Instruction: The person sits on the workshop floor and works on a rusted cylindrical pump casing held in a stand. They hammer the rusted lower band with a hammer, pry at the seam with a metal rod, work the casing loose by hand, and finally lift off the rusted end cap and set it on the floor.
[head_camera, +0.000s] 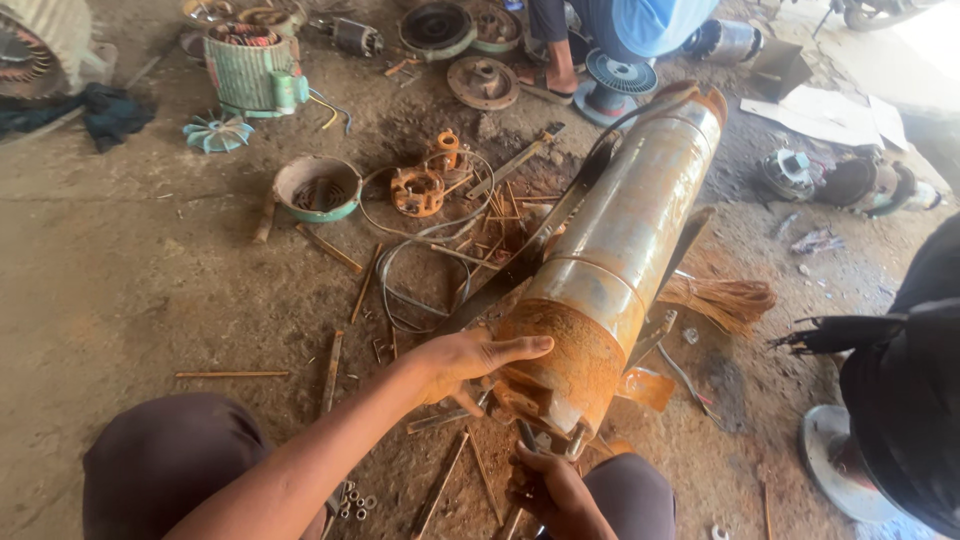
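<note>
Rust coats the near end of the motor (610, 260), a long steel cylinder that lies tilted across the dirt floor (130, 280), running from 6 o'clock up toward 1 o'clock. The left hand (465, 362) lies flat against its rusty end at 7 o'clock of the cylinder, fingers spread and pressed on the metal, thumb along the top. The right hand (548, 487) sits under the same end at 6 o'clock, fingers curled around a thin tool (527, 437) that points up at the bolts there (the tool's tip is hidden, so its kind is unclear). A dark bar (545, 225) runs beside the motor on its 9 o'clock side.

Metal rods (330, 372) and small nuts (352, 500) lie scattered near the left forearm. At 10 o'clock from the motor lie loose wire (400, 270), an orange part (417, 191) and a round green cover (317, 187). Farther off, at 11 o'clock, stands a green stator (247, 68). A bundle of copper wire (722, 299) lies at 3 o'clock, just beside the motor. Another person (625, 22) crouches at 12 o'clock, and a dark sleeve (905, 380) shows at the right edge.
</note>
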